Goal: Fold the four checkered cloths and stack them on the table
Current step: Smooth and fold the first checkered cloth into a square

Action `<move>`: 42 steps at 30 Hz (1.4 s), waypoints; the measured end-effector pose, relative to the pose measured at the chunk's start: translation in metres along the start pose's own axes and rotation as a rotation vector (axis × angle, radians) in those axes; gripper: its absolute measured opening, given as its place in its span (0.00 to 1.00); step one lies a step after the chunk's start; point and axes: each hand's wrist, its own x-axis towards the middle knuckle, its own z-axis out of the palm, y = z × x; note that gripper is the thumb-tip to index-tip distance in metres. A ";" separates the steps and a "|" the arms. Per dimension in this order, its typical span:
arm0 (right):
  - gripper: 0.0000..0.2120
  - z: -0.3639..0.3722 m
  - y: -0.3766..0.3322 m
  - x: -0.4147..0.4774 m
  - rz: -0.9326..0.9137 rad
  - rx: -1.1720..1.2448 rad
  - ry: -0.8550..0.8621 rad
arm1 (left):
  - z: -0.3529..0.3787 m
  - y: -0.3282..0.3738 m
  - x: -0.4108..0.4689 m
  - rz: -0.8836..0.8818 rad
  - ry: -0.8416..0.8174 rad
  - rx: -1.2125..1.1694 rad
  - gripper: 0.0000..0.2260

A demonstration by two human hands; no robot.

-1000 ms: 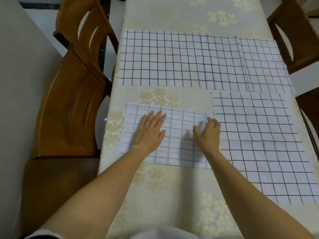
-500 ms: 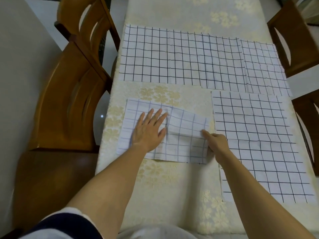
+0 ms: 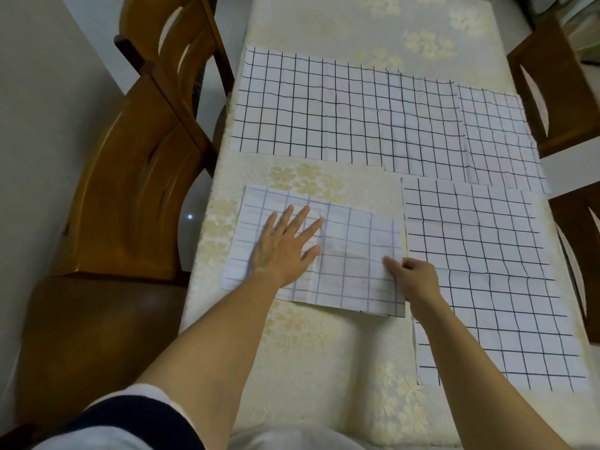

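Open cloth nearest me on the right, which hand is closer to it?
Right. The right hand pinches the folded cloth beside the left edge of the open cloth; the left hand lies flat on the folded cloth, farther left.

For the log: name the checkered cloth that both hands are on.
The near-left cloth, smallest of the four, with faint bluish lines. The left hand presses flat on it; the right hand pinches its right edge.

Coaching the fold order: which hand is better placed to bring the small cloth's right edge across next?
Right. The right hand pinches the folded checkered cloth at its right edge; the left hand lies flat on its left half, likely anchoring it.
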 end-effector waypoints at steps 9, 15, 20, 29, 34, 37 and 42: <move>0.07 0.015 -0.016 -0.032 -0.325 -0.240 0.239 | -0.002 -0.001 0.001 0.006 -0.066 0.012 0.31; 0.10 0.012 -0.037 -0.044 -0.453 -0.197 0.285 | -0.031 -0.024 -0.011 -0.120 0.182 -0.442 0.29; 0.08 0.032 -0.070 -0.061 -0.614 -0.237 0.226 | -0.075 -0.054 -0.028 -0.251 0.287 -0.761 0.26; 0.24 0.121 -0.112 -0.083 -0.784 -0.421 -0.088 | -0.121 -0.059 -0.017 -0.352 0.126 -1.153 0.25; 0.36 0.132 -0.112 -0.085 -0.847 -0.457 -0.351 | -0.100 -0.067 -0.028 -0.471 0.013 -1.096 0.26; 0.31 0.123 -0.089 -0.070 -0.789 -0.433 -0.244 | -0.075 -0.076 -0.028 -0.575 0.058 -1.020 0.20; 0.30 0.117 -0.046 -0.040 -0.753 -0.686 -0.268 | -0.060 -0.076 -0.029 -0.601 0.145 -0.899 0.14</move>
